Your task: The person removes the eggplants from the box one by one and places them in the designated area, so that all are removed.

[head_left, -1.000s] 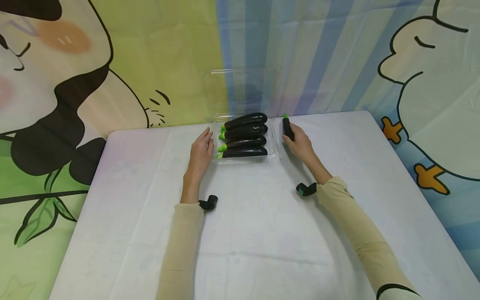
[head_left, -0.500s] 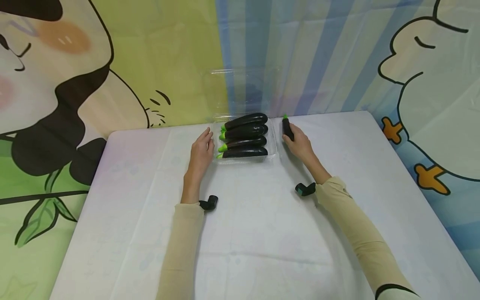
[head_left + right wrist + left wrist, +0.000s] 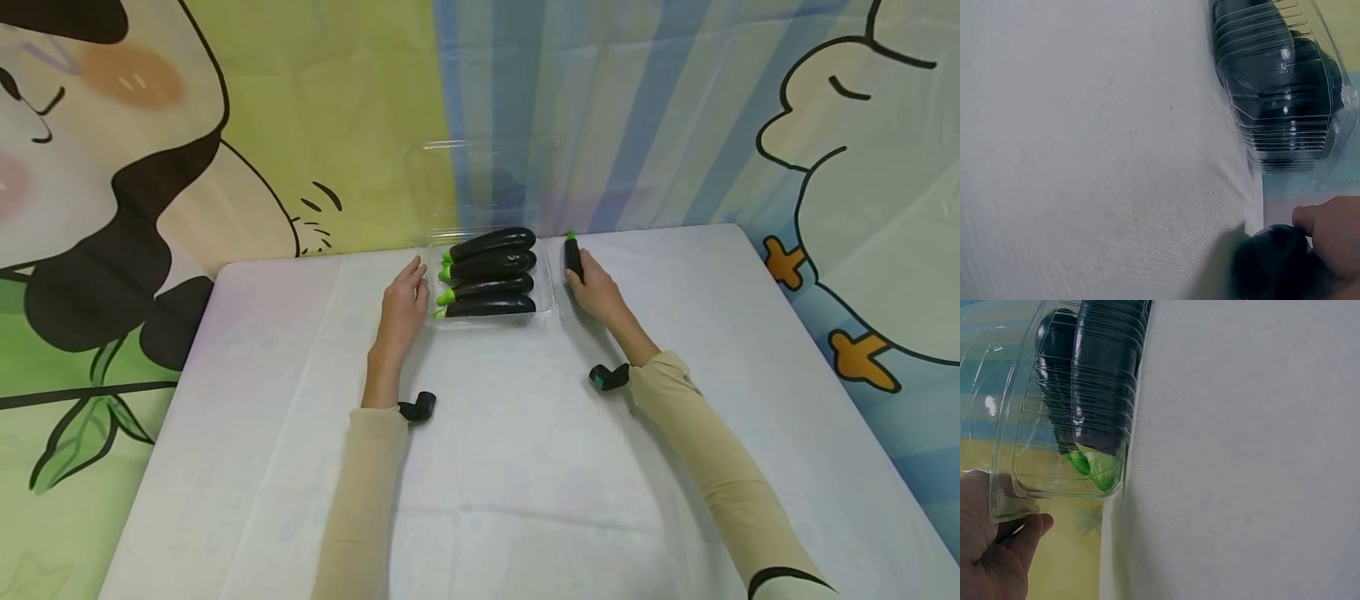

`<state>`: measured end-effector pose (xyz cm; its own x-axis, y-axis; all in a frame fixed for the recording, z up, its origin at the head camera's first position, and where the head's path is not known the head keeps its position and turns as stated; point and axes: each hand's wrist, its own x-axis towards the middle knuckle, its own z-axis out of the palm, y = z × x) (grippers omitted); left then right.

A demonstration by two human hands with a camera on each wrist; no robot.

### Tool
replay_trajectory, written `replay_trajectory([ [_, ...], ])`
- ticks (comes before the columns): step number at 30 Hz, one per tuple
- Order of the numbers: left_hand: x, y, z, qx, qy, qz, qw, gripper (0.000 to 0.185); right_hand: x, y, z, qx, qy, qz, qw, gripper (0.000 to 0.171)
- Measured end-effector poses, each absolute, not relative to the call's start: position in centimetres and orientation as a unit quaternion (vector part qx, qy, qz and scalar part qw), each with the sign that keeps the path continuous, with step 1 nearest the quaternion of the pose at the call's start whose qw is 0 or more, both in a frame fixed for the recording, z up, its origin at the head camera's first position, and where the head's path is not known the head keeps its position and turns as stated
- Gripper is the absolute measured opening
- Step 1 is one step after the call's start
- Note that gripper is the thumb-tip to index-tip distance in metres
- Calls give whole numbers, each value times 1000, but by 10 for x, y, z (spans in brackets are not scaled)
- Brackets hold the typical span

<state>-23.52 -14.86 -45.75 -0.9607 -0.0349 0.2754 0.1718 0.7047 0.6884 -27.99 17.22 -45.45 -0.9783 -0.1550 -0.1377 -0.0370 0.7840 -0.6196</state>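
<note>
White cloth covers the table [image 3: 480, 500]. Your right hand [image 3: 596, 287] curls round a loose eggplant [image 3: 573, 257] just right of the clear tray [image 3: 545, 310] holding four eggplants [image 3: 487, 286]. Your left hand [image 3: 403, 304], fingers relaxed, seems to touch its left wall. Next, lift it over the rim; the upright lid [image 3: 487, 179] stands behind.

Head view high above the table [image 3: 480, 500]; wrist views low, close; shared clear tray [image 3: 551, 283].
</note>
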Motion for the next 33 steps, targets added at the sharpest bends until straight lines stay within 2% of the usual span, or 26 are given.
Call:
replay_trajectory([
  [14,-235,-148,-457,-42,-913,-379,145,34,-283,174,-460,-63,941,-323,79,68],
  [20,-236,-147,-458,-43,-909,-388,143,34,-278,182,-445,-52,939,-331,77,82],
  [27,-237,-147,-460,-38,-910,-387,141,35,-280,200,-424,-27,945,-325,3,81],
  [33,-235,-148,-456,-35,-910,-391,133,35,-274,190,-421,-113,936,-328,-53,69],
])
